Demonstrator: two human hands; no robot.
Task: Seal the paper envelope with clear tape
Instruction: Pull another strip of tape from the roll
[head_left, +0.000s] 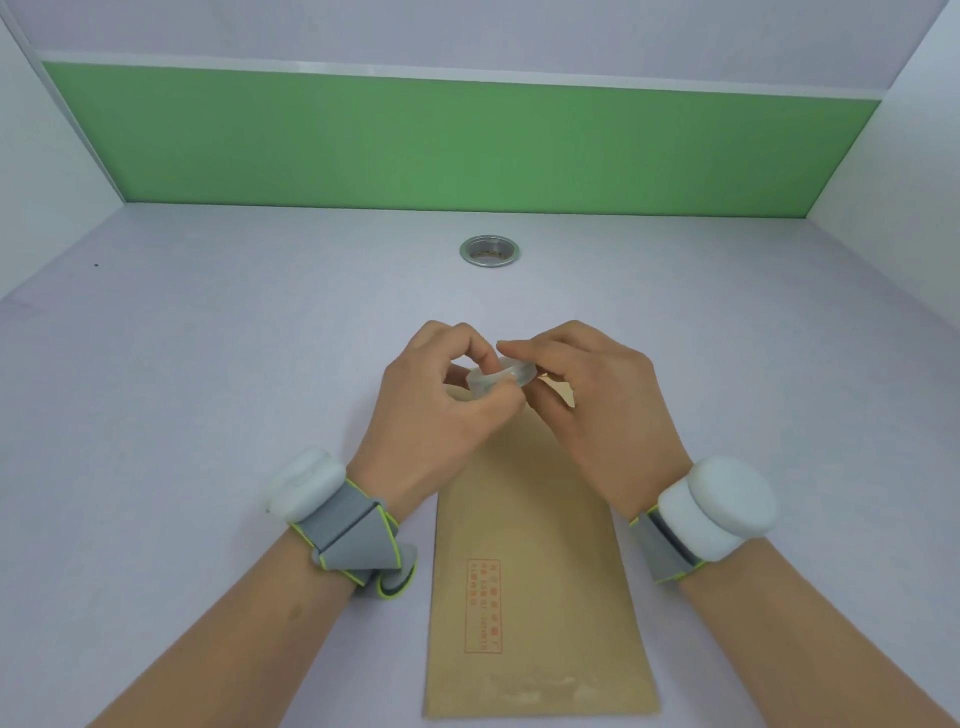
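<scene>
From the head camera, both hands are up over the far end of a brown paper envelope (524, 561) that lies flat and lengthwise on the pale desk (208, 364). Between them they hold a small roll of clear tape (500, 375), lifted just above the envelope's top edge. The left hand (431, 410) is curled around the roll's left side, thumb and fingers closed on its rim. The right hand (587, 410) pinches the roll from the right, its forefinger laid across the top and the other fingers folded under. Whether a strip has been pulled free is too fine to tell.

The envelope's near end runs toward the bottom of the frame, with a red printed box of small characters (483, 605) on its left half. Each wrist carries a grey strap with a white pod: one on the left wristband (337, 525), one on the right wristband (711, 504). Farther back, a round metal grommet (490, 251) is set in the desk, below a green panel (457, 150).
</scene>
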